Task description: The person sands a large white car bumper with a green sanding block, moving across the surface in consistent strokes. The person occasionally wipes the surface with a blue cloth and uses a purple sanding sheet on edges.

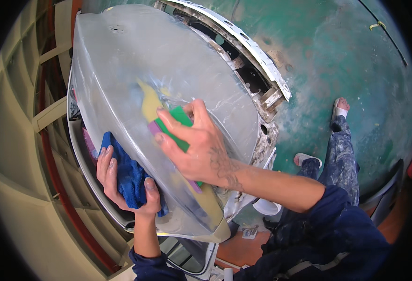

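A large grey car body panel (117,56) with a dull, scuffed surface spreads out before me. Pale yellow filler (150,102) shows on it in a patch ahead of my right hand and along its near edge. My right hand (199,147) grips a green and purple sanding block (180,122) against the panel; fingers and wrist hide part of the block. At the panel's left edge, my left hand (112,185) is closed around a bunched blue cloth (130,173), which rests on the bodywork.
Beige framing (18,107) with a red pipe (51,159) runs along the left. A white slotted metal strip (250,44) and rusty metal edge the panel's right. Below my right forearm stands a white bucket (267,207). My dusty trousers (339,154) show over the green floor (318,56).
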Available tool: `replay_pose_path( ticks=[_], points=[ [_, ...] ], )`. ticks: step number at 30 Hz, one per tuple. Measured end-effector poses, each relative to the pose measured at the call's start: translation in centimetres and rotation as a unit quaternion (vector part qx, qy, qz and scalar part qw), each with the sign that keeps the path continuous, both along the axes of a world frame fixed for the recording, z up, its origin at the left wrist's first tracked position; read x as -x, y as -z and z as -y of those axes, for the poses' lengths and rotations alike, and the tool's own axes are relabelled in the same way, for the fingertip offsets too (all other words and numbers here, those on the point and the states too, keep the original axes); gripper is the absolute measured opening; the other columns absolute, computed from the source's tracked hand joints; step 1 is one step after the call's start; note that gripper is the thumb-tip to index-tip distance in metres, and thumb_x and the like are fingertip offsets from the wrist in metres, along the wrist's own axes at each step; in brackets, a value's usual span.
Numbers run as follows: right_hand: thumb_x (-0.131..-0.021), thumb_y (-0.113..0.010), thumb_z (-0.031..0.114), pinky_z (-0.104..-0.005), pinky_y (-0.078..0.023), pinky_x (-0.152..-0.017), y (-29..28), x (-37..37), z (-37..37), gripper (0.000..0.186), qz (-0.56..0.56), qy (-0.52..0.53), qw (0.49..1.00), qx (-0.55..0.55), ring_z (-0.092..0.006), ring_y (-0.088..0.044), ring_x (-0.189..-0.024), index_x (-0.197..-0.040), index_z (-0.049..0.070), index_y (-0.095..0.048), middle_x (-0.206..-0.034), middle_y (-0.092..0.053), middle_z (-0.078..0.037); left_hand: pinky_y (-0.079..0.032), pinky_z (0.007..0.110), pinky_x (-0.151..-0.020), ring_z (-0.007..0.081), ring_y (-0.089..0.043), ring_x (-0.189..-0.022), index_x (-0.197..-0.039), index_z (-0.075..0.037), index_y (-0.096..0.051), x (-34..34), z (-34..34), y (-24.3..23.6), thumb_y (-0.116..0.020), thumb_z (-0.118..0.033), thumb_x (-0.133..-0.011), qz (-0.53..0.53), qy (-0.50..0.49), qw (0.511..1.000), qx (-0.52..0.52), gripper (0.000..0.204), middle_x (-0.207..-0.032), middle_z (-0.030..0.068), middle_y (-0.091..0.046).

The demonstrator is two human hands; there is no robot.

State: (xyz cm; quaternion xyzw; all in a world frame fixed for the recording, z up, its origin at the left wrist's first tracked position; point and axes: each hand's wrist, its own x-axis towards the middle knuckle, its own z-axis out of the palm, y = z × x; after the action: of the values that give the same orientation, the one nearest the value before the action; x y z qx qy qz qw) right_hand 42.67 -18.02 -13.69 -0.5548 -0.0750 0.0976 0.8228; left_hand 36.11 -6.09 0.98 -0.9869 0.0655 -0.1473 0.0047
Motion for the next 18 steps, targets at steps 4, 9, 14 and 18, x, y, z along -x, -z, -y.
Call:
replay_pose_path(
  ticks=[4, 9, 14, 18],
  points=[
    [-0.094, -0.078, 0.026, -0.0485, -0.055, -0.078, 1.9, -1.4, -1.9, 0.046, -0.013, 0.032, 0.999, 0.036, -0.0419, -0.062, -0.097, -0.136, 0.007, -0.073, -0.112, -0.054, -0.026, -0.040, 0.064, -0.118, 0.0476, -0.056, -0.134, -0.142, -0.001, -0.052, -0.6, -0.1, 0.7, -0.074, -0.037, -0.096, -0.007, 0.016, 1.000, 0.003, 0.063, -0.139, 0.0272, -0.063],
    [-0.093, -0.079, 0.023, -0.0479, -0.055, -0.080, 0.7, 2.3, 1.8, 0.048, -0.014, -0.025, 1.000, 0.005, -0.0421, -0.061, -0.098, -0.138, 0.007, -0.071, -0.112, -0.053, -0.026, -0.044, 0.058, -0.114, 0.0420, -0.062, -0.125, -0.122, 0.001, -0.065, -0.9, 0.4, -0.8, -0.071, -0.027, -0.095, -0.036, -0.007, 0.999, -0.034, 0.040, -0.118, 0.0213, -0.070],
    [-0.095, -0.076, 0.022, -0.0487, -0.054, -0.081, 2.7, -1.8, -1.2, 0.046, -0.023, 0.000, 0.999, 0.046, -0.0418, -0.060, -0.098, -0.137, 0.006, -0.070, -0.111, -0.052, -0.024, -0.047, 0.057, -0.107, 0.0390, -0.064, -0.112, -0.106, 0.000, -0.068, -2.0, -0.1, 0.1, -0.068, -0.021, -0.088, -0.042, 0.009, 0.997, -0.057, 0.027, -0.107, 0.0175, -0.068],
    [-0.096, -0.076, 0.024, -0.0476, -0.054, -0.080, 0.9, 2.3, 1.3, 0.047, -0.024, -0.032, 0.999, -0.008, -0.0391, -0.059, -0.100, -0.139, 0.007, -0.069, -0.114, -0.051, -0.024, -0.046, 0.058, -0.106, 0.0374, -0.063, -0.109, -0.101, -0.001, -0.067, -2.3, -0.4, -0.5, -0.066, -0.020, -0.085, -0.048, 0.023, 0.997, -0.059, 0.025, -0.103, 0.0155, -0.067]
  ],
)
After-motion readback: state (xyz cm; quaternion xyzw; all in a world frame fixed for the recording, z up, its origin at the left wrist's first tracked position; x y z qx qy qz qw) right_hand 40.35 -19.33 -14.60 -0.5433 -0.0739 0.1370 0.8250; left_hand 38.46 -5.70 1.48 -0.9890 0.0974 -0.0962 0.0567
